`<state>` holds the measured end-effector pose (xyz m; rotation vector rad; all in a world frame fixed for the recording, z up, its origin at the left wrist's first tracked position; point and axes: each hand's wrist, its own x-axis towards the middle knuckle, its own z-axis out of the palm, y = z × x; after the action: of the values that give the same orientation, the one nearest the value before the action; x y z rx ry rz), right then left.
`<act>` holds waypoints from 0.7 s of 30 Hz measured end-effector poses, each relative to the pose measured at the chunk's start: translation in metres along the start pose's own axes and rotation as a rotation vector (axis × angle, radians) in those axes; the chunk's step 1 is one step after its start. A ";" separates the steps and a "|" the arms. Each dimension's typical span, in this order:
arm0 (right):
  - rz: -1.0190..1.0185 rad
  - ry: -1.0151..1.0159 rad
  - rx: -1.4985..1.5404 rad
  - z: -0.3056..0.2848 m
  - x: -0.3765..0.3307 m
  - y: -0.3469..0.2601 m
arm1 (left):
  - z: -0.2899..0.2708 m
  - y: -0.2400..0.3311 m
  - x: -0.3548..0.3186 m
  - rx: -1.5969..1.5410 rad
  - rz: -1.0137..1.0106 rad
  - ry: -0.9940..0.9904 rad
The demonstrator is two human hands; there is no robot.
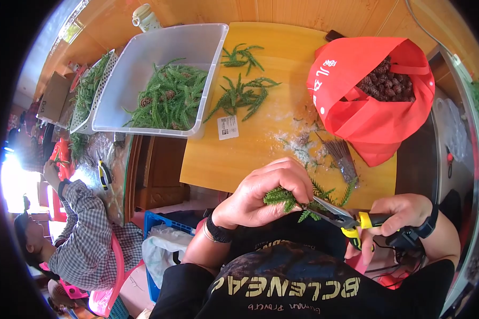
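My left hand (pixel 271 191) pinches a green artificial pine sprig (pixel 283 199), held over the near edge of the yellow table. In my right hand (pixel 402 215) is a pair of long-nose pliers (pixel 351 220) with yellow and black handles. The pliers' jaws point left and meet the sprig close to my left fingertips; whether they grip it I cannot tell. A bundle of thin brown stems (pixel 339 154) in a clear sleeve lies beyond my hands. Two more green sprigs (pixel 242 97) (pixel 243 56) rest farther back on the table.
A clear plastic bin (pixel 210 80) holds green sprigs and pine cones at the back left. Back right stands a red bag (pixel 351 117) full of brown cones. White crumbs (pixel 300 146) and a label (pixel 228 127) lie between. A person in a checked shirt (pixel 90 228) works at left.
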<state>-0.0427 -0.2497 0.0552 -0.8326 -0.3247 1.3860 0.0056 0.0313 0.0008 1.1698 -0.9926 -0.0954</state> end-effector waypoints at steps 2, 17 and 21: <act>0.019 0.054 -0.017 0.002 0.000 0.001 | -0.001 0.002 0.000 0.028 0.002 -0.008; -0.428 0.817 -1.616 0.031 0.020 -0.014 | 0.007 0.010 -0.006 -0.033 -0.214 0.255; -0.448 0.844 -1.753 0.029 0.025 -0.011 | 0.009 0.010 -0.006 0.044 -0.226 0.292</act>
<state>-0.0484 -0.2168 0.0762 -2.4185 -0.9808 -0.0861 -0.0081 0.0325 0.0053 1.2920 -0.6070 -0.0802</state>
